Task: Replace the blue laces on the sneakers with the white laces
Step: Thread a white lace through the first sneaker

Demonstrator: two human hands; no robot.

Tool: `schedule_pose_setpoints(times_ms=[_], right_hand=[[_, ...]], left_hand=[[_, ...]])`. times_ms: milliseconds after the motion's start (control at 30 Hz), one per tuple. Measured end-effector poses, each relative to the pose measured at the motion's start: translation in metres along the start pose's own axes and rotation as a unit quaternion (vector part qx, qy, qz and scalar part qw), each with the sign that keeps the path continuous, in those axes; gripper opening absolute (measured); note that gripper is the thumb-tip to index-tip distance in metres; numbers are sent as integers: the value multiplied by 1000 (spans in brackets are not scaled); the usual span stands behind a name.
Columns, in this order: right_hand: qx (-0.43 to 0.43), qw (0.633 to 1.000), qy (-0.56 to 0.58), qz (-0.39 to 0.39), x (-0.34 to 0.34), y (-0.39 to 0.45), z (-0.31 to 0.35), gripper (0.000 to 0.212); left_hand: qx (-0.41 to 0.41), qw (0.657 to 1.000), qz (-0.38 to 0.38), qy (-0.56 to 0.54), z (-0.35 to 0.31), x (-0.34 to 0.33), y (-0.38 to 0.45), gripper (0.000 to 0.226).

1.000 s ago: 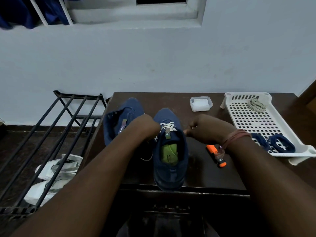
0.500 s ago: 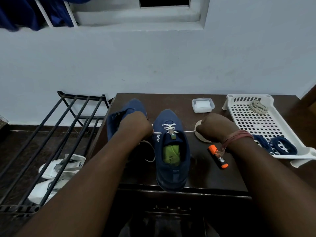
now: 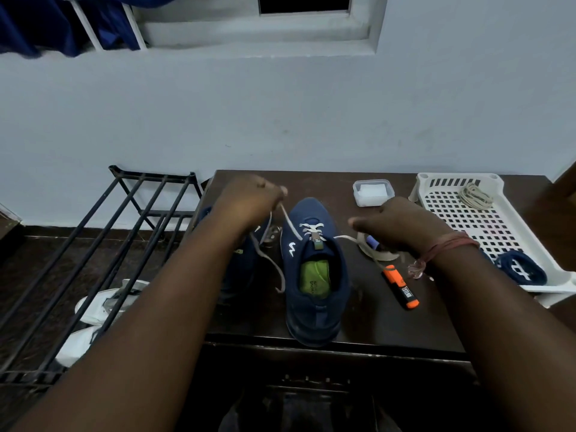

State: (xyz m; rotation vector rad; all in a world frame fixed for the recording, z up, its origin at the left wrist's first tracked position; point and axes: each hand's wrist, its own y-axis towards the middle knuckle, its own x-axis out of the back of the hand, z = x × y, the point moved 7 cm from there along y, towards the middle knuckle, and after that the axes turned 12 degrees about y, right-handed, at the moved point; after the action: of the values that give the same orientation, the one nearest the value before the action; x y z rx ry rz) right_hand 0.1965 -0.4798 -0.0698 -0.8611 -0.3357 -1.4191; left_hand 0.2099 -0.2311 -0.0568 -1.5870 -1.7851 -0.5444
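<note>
The dark brown wooden desk (image 3: 367,313) carries the navy blue fabric sneaker with a green insole (image 3: 314,275) in the middle, its toe pointing away. The flat white lace (image 3: 288,221) passes only the front eyelets; it is soft, light and limp, so I judge it is best held near the tip, where it is stiffer. The left hand (image 3: 249,201) is raised over the second sneaker and its fingers pinch one lace end, pulling it up and left. The right hand (image 3: 399,226) is low beside the shoe; its fingers curl, seemingly round the other end, though the grip itself is hidden.
</note>
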Motion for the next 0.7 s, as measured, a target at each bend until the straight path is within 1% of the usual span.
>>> schedule_pose_setpoints(times_ms=[67, 100, 133, 167, 233, 267, 300, 334, 400, 434, 467, 500, 534, 567, 634, 700], right_hand=[[62, 996, 49, -45, 8, -2, 14, 44], [97, 989, 85, -73, 13, -3, 22, 42], [123, 979, 137, -90, 17, -5, 29, 38], [134, 966, 200, -91, 20, -6, 33, 34], [131, 942, 303, -66, 21, -5, 37, 27], [126, 937, 323, -54, 20, -4, 37, 23], [126, 941, 312, -48, 19, -3, 36, 21], [128, 950, 281, -42, 17, -4, 35, 21], [131, 968, 211, -19, 6, -5, 30, 20], [130, 974, 185, -5, 0, -4, 27, 19], [132, 979, 158, 2, -6, -4, 24, 16], [142, 982, 128, 3, -11, -4, 23, 12], [155, 983, 101, 1, -14, -5, 24, 10], [169, 982, 82, -1, -17, -5, 25, 12], [182, 982, 57, -2, -22, -4, 25, 16], [197, 980, 13, 4, -28, -4, 28, 14]], left_hand=[[-37, 990, -26, -135, -16, 14, -5, 18], [-57, 982, -44, -174, -22, 20, -7, 16], [-72, 976, -68, -195, -26, 26, -10, 16], [-90, 970, -96, -205, -29, 32, -11, 16], [-122, 962, -143, -200, -35, 42, -15, 17], [-131, 961, -153, -187, -37, 42, -17, 17], [-130, 966, -147, -168, -35, 38, -15, 18], [-119, 975, -118, -147, -34, 29, -12, 18], [-85, 994, -23, -71, -26, 1, -8, 18], [-75, 997, 25, -1, -21, -14, -9, 17], [-74, 993, 60, 77, -16, -28, -10, 15], [-81, 984, 74, 143, -13, -38, -13, 14], [-91, 975, 68, 191, -13, -44, -15, 14], [-97, 969, 56, 219, -13, -48, -17, 15], [-103, 964, 25, 243, -15, -50, -21, 15], [-118, 952, -25, 281, -22, -46, -25, 13]])
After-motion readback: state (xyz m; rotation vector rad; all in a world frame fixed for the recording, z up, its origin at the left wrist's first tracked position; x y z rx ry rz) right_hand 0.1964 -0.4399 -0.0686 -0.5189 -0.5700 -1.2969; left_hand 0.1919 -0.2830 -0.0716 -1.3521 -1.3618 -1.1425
